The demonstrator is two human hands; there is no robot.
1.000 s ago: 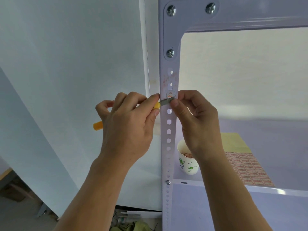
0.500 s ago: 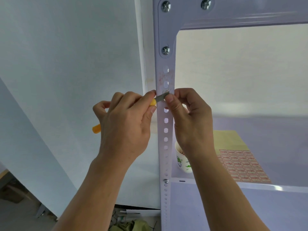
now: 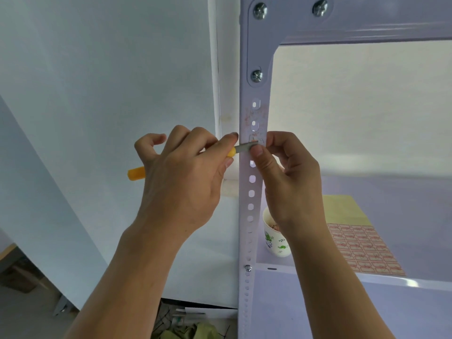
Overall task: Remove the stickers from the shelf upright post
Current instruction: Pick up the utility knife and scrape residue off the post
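Note:
The white perforated shelf upright post runs down the middle of the view. Reddish sticker residue marks it around the upper slots. My left hand grips a yellow-handled scraper whose grey blade lies flat across the post just below the residue. My right hand sits to the right of the post, its thumb pressing on the blade's tip. A small bit of sticker shows at the blade's upper edge.
A paper cup with green prints holds scraps on the shelf board behind the post. A sheet of red-framed stickers lies to its right. A corner bracket with three screws tops the post. Clutter lies on the floor below.
The blade and both hands have stayed at the same spot on the post, just under the residue. The view has shifted slightly.

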